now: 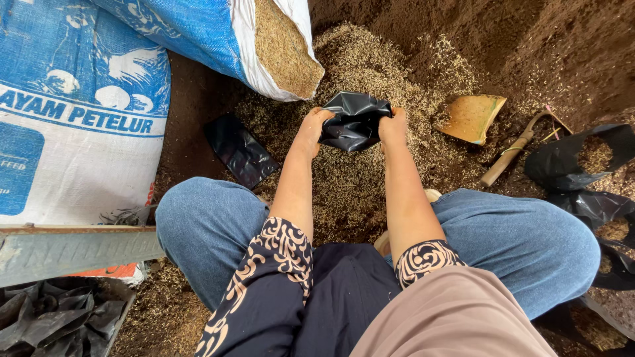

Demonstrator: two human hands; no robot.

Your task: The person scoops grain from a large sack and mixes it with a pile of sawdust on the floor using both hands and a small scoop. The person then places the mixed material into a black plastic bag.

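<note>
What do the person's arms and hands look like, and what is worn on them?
Both forearms are bare. The left hand and right hand wear no gloves. Dark sleeves with a pale swirl pattern end at about the elbows.

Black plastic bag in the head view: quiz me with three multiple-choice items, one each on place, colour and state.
1. Where does the flat spare bag lie?
A. Beside the left hand, on the ground
B. On the person's lap
C. Inside the open sack

2. What colour is the open sack at the top?
A. Red
B. Blue and white
C. Green

3. How is the black plastic bag held?
A. Lying untouched
B. Gripped by one hand only
C. Gripped by both hands

Answers: 1 A, it lies on the soil just beyond the left hand. 2 B, blue print over white weave. 3 C, the left hand and right hand each clutch a side.
</note>
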